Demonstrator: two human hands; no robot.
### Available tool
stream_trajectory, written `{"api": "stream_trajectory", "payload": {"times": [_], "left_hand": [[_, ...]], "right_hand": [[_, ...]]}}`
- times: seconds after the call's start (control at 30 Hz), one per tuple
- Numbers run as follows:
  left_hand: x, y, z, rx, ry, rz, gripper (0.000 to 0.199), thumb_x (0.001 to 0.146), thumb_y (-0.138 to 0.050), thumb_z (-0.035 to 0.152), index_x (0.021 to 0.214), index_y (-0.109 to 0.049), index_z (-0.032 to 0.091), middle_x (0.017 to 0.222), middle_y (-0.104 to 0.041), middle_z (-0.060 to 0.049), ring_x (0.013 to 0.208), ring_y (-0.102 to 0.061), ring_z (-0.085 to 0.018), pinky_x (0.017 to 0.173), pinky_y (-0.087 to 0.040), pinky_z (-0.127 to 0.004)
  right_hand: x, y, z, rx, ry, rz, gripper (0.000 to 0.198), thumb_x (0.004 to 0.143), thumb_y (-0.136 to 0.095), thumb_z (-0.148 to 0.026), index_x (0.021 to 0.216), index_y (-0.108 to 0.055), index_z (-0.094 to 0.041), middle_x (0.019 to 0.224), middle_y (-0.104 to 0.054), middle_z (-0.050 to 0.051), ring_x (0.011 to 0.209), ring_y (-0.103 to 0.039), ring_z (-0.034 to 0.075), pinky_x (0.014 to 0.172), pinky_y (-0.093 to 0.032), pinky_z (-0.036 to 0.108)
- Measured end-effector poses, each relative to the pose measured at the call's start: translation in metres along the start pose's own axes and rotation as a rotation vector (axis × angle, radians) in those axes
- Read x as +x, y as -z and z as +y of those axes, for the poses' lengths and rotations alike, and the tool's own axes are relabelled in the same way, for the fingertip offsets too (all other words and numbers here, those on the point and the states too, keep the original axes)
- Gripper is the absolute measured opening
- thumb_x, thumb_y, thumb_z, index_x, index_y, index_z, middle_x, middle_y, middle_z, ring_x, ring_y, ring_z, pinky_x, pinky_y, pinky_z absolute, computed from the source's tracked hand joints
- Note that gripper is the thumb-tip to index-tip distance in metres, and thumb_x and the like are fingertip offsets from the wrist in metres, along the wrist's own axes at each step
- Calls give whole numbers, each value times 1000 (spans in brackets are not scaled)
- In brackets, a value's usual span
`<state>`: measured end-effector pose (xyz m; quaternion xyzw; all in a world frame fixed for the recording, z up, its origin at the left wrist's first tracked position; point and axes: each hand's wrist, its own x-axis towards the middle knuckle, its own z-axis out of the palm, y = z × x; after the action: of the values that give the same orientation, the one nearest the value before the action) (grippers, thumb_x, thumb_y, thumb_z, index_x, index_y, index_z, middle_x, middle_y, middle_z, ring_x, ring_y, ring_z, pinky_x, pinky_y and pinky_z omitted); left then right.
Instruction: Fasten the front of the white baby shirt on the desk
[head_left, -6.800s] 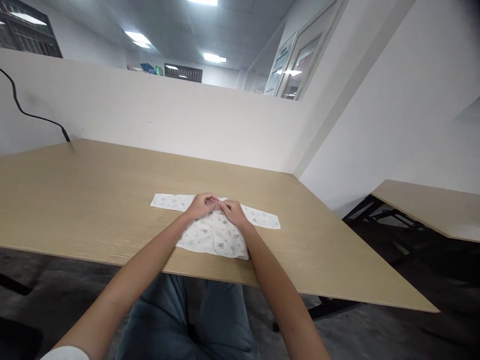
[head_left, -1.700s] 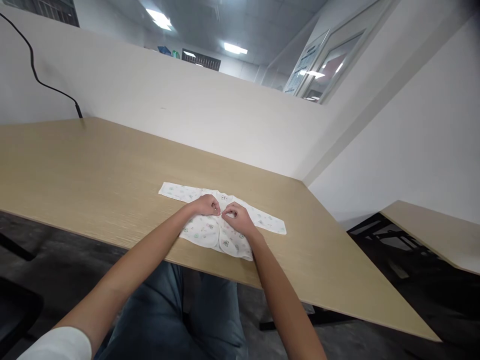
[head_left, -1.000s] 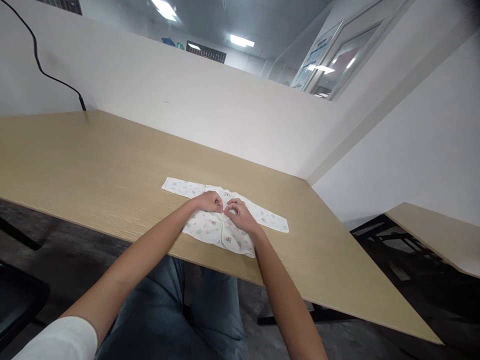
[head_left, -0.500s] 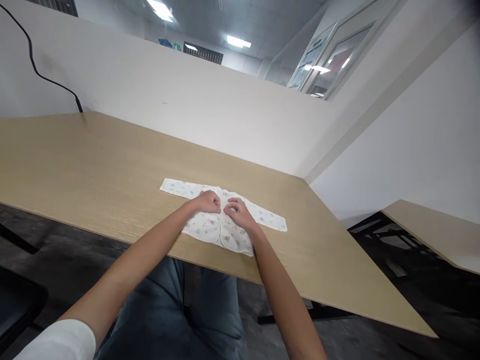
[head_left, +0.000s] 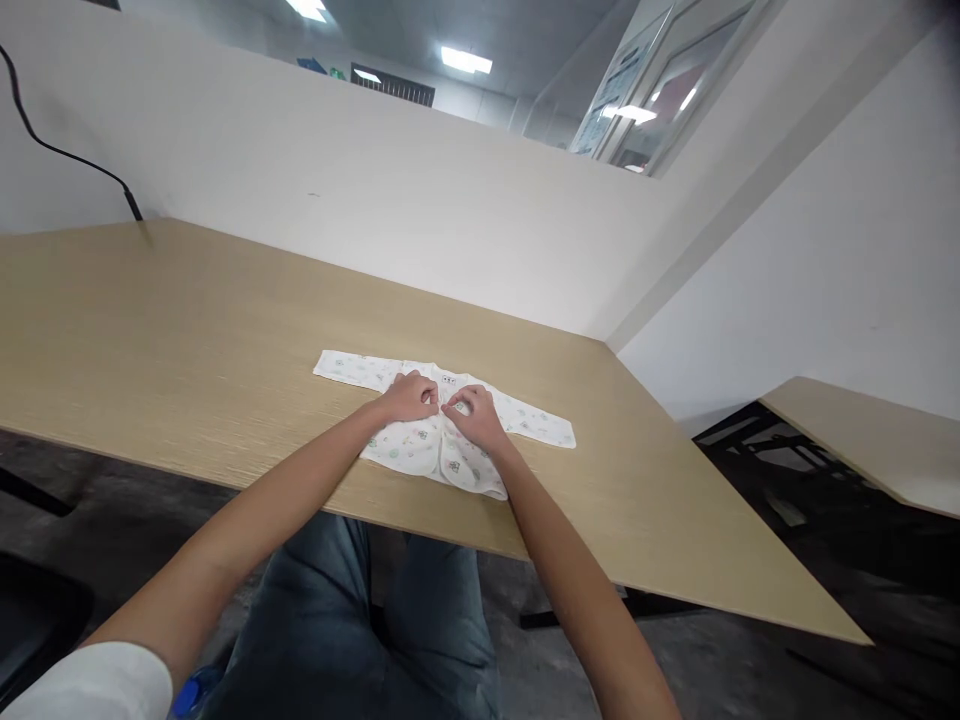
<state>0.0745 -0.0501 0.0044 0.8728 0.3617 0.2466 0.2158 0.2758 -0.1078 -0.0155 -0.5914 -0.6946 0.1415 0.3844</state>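
A small white baby shirt (head_left: 405, 447) with a printed pattern lies flat on the table, its sleeves spread to both sides. A front opening runs down its middle. My left hand (head_left: 412, 396) rests on the left front panel, fingers curled and pinching the fabric at the opening's edge. Opposite it, my right hand (head_left: 475, 412) pinches the other edge between thumb and forefinger. The fingertips of both hands nearly meet just below the collar. Any fastener between them is too small to make out.
The light wooden table (head_left: 225, 330) meets a white partition (head_left: 420, 215) at the back. A black cable (head_left: 75, 157) hangs at the far left. Another table (head_left: 862, 430) stands at the right. Below left are a dark chair (head_left: 37, 620) and a blue bottle cap (head_left: 187, 697).
My right hand's fingers have closed into a pinch and moved nearer to my left hand at the shirt's front opening. The camera view has shifted slightly.
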Motion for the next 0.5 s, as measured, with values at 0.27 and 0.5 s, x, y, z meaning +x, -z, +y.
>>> {"api": "stream_trajectory", "payload": {"times": [0.27, 0.5], "left_hand": [[-2, 5, 5, -28, -37, 32, 12, 77, -61, 24, 76, -71, 20, 70, -63, -2, 79, -56, -19, 76, -40, -29], [-2, 8, 6, -48, -62, 74, 19, 82, -56, 26, 81, -74, 20, 74, -67, -2, 76, -58, -18, 73, -41, -28]], "right_hand": [[0, 12, -4, 53, 27, 79, 16, 88, -64, -39, 86, -70, -24, 103, -68, 7, 110, -58, 26, 104, -41, 44], [0, 21, -5, 72, 66, 158, 13, 84, -59, -29, 90, -69, -23, 103, -69, 6, 103, -60, 25, 93, -46, 40]]}}
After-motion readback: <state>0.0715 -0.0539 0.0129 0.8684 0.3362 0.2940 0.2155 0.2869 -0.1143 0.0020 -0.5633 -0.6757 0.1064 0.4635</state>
